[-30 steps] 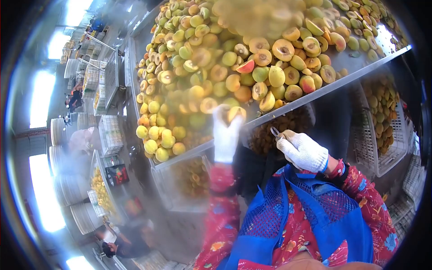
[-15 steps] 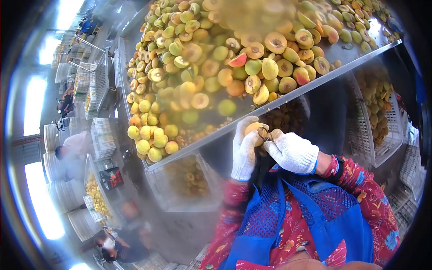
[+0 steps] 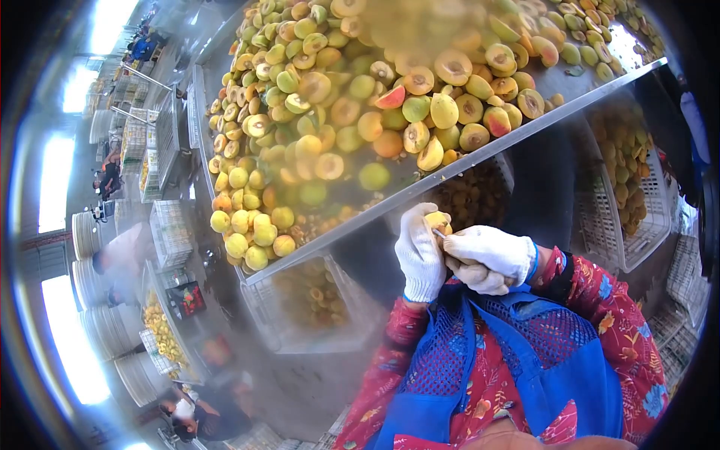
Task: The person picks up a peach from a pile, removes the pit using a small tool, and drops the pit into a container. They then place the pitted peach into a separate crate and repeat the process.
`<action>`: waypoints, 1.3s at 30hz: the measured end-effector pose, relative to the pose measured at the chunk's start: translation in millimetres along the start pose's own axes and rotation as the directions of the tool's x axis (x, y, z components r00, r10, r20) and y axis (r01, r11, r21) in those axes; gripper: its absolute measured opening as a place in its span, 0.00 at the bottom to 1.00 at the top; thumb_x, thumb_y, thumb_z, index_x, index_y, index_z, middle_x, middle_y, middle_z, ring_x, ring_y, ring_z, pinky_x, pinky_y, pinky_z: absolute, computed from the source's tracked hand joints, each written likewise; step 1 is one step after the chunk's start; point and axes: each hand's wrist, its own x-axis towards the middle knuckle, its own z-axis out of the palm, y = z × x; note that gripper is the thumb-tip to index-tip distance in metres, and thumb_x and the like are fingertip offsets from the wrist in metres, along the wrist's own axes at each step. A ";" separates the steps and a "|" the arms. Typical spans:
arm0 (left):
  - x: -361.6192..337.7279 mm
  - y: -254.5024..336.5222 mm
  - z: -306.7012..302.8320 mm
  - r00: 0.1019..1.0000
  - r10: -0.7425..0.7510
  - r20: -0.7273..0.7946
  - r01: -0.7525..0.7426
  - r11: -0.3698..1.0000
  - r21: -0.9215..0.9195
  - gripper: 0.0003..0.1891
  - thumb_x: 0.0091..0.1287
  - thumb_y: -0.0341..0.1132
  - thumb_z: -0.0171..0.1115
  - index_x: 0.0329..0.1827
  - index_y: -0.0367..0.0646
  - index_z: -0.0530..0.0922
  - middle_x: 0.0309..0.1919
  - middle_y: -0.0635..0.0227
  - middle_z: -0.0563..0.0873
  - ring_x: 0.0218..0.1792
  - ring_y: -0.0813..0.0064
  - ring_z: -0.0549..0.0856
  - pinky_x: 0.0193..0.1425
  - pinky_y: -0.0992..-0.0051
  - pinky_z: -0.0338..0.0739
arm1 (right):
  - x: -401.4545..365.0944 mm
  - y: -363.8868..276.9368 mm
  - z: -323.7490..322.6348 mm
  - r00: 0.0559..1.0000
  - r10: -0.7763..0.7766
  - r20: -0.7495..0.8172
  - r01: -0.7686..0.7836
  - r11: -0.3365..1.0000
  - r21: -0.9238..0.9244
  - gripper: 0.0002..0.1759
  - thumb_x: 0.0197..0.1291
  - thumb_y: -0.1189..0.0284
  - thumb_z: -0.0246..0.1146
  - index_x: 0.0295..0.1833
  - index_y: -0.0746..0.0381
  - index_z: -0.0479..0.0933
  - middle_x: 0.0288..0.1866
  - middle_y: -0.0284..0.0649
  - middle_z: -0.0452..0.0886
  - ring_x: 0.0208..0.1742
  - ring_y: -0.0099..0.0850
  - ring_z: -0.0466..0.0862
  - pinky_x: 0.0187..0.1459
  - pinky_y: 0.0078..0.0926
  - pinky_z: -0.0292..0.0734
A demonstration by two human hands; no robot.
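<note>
fruit (image 3: 438, 222) sits in the left hand (image 3: 420, 253), just under the edge of the counter (image 3: 487, 157) and in front of the blue apron (image 3: 540, 360). the left hand wears a white glove and is closed around the fruit. the right hand (image 3: 489, 256) has a white glove too and is closed on a small metal tool (image 3: 438, 234). the tool touches the fruit, and the two hands touch each other. on the counter lies a big pile (image 3: 352, 112) of yellow and green fruits, many cut in half. under the counter is a white crate (image 3: 637, 225) with more fruits inside. far off at the bottom left is another person (image 3: 196, 416).
</note>
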 end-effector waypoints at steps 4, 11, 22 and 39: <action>3.8 0.8 -2.0 0.991 -0.038 0.125 0.061 0.981 -0.183 0.26 0.85 0.53 0.41 0.57 0.36 0.77 0.39 0.57 0.88 0.39 0.73 0.86 0.46 0.75 0.81 | 19.2 20.3 -35.1 0.912 -0.016 0.411 -0.233 0.804 0.547 0.24 0.82 0.52 0.47 0.47 0.62 0.75 0.20 0.29 0.67 0.10 0.18 0.61 0.11 0.19 0.58; 8.1 2.4 -1.8 0.976 -0.202 0.081 0.216 0.948 -0.233 0.28 0.85 0.54 0.41 0.53 0.35 0.78 0.35 0.59 0.87 0.37 0.73 0.86 0.45 0.74 0.81 | 41.3 36.8 -43.1 0.840 -0.161 0.518 -0.313 0.636 0.705 0.25 0.82 0.52 0.45 0.49 0.65 0.73 0.16 0.24 0.64 0.07 0.13 0.62 0.08 0.15 0.58; 11.7 -11.0 -3.8 0.967 -0.250 0.052 0.254 0.959 -0.125 0.27 0.84 0.54 0.44 0.50 0.36 0.79 0.33 0.59 0.87 0.35 0.72 0.86 0.44 0.72 0.82 | 43.7 27.0 -54.7 0.872 -0.052 0.487 -0.292 0.744 0.602 0.24 0.82 0.52 0.45 0.50 0.62 0.74 0.20 0.26 0.63 0.10 0.16 0.62 0.11 0.21 0.59; 22.8 4.9 -123.3 0.892 0.007 -0.452 0.439 0.221 0.871 0.27 0.75 0.53 0.58 0.69 0.44 0.75 0.56 0.43 0.83 0.58 0.43 0.83 0.61 0.50 0.78 | 19.5 0.3 -62.3 0.998 -0.059 -0.002 0.055 0.921 0.385 0.15 0.83 0.56 0.48 0.64 0.49 0.73 0.21 0.27 0.62 0.11 0.14 0.56 0.11 0.15 0.53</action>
